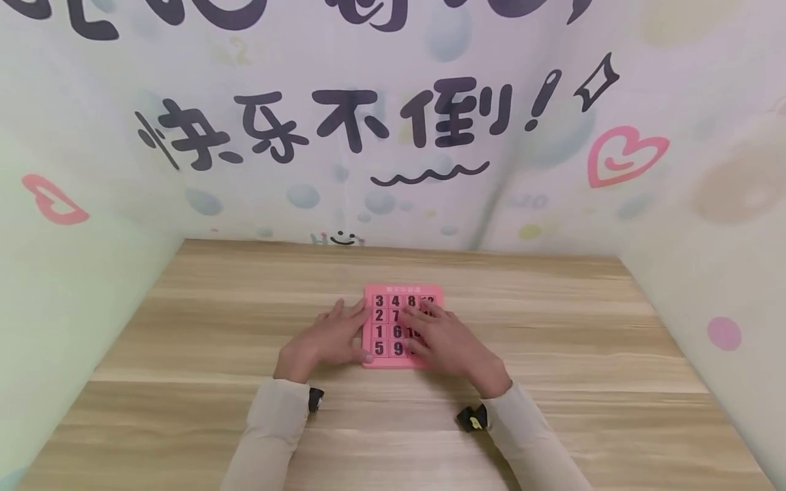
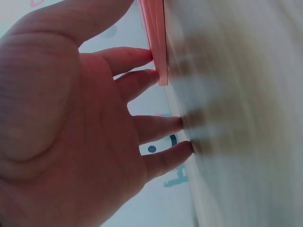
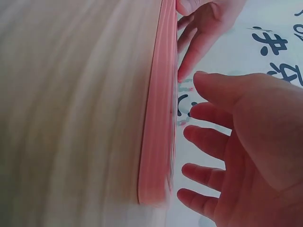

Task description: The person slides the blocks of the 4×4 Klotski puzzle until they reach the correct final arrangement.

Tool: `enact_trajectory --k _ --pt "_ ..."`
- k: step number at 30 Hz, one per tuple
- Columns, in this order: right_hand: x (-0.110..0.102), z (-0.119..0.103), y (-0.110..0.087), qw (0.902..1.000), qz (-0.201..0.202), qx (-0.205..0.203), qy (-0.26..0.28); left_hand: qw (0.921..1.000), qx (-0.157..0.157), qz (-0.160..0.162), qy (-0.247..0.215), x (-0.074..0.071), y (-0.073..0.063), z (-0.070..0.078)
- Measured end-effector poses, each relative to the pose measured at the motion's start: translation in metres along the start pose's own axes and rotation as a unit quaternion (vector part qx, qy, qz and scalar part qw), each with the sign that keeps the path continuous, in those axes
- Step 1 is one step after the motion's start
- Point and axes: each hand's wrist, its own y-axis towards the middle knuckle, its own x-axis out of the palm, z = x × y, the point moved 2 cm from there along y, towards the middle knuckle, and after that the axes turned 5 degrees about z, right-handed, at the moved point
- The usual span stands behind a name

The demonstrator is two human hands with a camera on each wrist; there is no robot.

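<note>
A pink sliding number puzzle (image 1: 376,363) lies flat on the wooden table, its tiles printed with black numerals. At its left edge is my left hand (image 1: 331,339), thumb by the near left corner. Two of its fingertips (image 2: 150,75) touch the pink side wall in the left wrist view, while the other two reach down at the tabletop. Over the right half of the tiles spreads my right hand (image 1: 451,339), hiding several numerals. Seen from the right wrist, its fingers (image 3: 206,142) are loosely extended just above the puzzle's face, nothing gripped between them.
The wooden table (image 1: 202,307) extends around the puzzle on every side. A white printed wall sheet (image 1: 276,204) with dark lettering and hearts rises behind it and along both sides. Black devices are worn at the left wrist (image 1: 316,399) and right wrist (image 1: 473,418).
</note>
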Motion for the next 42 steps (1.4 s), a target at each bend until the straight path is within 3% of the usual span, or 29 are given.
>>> enact_trajectory --k 25,42 --pt "0.0036 -0.0058 0.0022 0.9992 -0.036 0.01 -0.016 0.9998 -0.017 -0.008 -0.006 -0.0016 0.0023 -0.0005" --pt "0.0026 -0.0043 0.0017 0.9988 -0.039 0.015 -0.025 0.9999 -0.006 -0.01 -0.001 -0.0004 -0.0015 -0.0011"
